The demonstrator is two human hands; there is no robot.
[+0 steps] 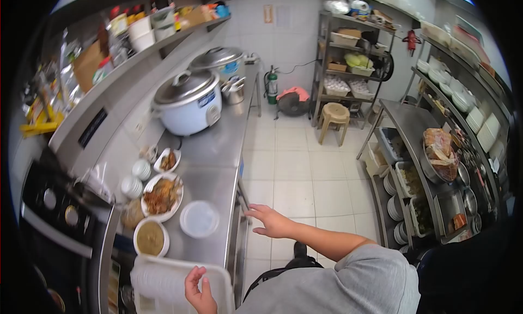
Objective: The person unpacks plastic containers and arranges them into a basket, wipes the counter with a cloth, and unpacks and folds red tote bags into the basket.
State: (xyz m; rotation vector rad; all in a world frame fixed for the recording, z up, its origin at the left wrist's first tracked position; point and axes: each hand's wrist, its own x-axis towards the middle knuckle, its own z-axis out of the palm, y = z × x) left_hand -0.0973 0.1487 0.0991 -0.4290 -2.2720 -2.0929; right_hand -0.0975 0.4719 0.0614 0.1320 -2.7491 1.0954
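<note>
My left hand (200,292) is over the edge of a white plastic tray (220,278), fingers bent a little, thumb apart, holding nothing. In that tray lies a row of nested translucent plastic containers or lids (158,278). My right hand (271,221) reaches beside the counter's front edge, fingers stretched out and empty. Nearest to it on the steel counter (210,175) stands a round translucent plastic tub (199,219). Behind the tub are a white bowl of brownish sauce (151,239), a plate of browned meat pieces (162,197) and a smaller dish of meat (168,160).
White cups (132,187) stand by the wall. Further along the counter are a large rice cooker (188,107) and a second cooker (223,60). A stool (333,120) stands before the back rack. On the right, a steel table (408,120) holds a basin of raw meat (440,153).
</note>
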